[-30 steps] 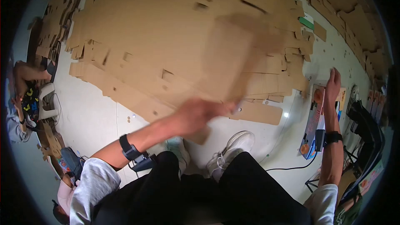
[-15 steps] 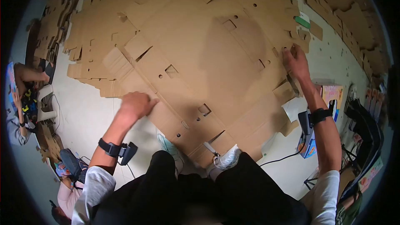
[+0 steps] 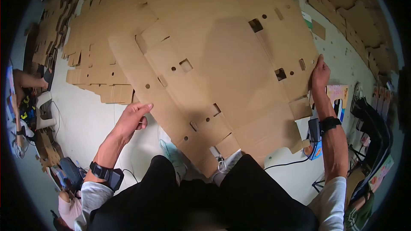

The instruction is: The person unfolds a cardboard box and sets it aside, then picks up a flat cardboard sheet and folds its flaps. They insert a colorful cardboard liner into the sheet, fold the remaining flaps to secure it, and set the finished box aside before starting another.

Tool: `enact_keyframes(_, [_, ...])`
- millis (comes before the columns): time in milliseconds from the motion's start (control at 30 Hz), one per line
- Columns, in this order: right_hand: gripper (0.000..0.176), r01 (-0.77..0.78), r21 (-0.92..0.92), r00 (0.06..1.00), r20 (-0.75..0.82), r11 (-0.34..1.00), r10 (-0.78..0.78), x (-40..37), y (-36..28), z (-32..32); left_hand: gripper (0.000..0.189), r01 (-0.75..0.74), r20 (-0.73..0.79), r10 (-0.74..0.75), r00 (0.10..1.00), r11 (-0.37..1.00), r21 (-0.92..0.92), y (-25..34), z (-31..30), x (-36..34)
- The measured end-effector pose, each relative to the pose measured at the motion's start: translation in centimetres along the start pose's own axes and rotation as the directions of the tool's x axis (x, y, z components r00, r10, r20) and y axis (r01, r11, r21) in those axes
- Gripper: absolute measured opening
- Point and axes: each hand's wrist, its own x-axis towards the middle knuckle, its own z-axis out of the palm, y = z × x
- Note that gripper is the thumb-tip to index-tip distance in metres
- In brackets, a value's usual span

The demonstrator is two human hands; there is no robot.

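A large die-cut cardboard sheet (image 3: 239, 90), with slots, round holes and fold lines, is spread out in front of me. My left hand (image 3: 133, 119) pinches its left edge, thumb on top. My right hand (image 3: 320, 73) grips the right edge, fingers closed around the border. The sheet looks raised at the sides, and dark gaps show through its cutouts. Its near corner lies between my shoes. A head-shaped shadow falls across the middle.
More cardboard sheets (image 3: 96, 79) lie underneath and to the left. Stacked cardboard (image 3: 355, 25) lines the right side. A colourful box (image 3: 338, 94) and a black cable (image 3: 287, 164) are by my right arm. Other people sit at the left edge, near a white chair (image 3: 45, 102).
Both hands have closed on the sheet's edges and its sides have come up off the stack. My right hand has shifted right and slightly down. More of the layers below shows at left.
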Motion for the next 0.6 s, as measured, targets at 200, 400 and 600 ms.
enact_keyframes(200, [0.067, -0.119, 0.090, 0.993, 0.015, 0.989, 0.118, 2.4, 0.6, -3.0, 0.036, -0.389, -0.234, 0.419, 0.877, 0.906, 0.164, 9.6, -1.0, 1.0])
enact_keyframes(400, [0.015, -0.319, 0.328, 0.911, 0.365, 0.889, 0.192, -2.9, -4.4, -2.7, 0.026, -0.835, -0.462, 0.803, 0.376, 0.510, 0.207, 18.3, -3.3, 4.7])
enact_keyframes(600, [0.014, 0.260, 0.130, 0.757, 0.588, 0.957, -0.286, -7.9, -2.0, -0.3, 0.040, -0.350, 0.079, 0.415, 0.906, 0.632, 0.692, 11.6, 0.3, 5.2])
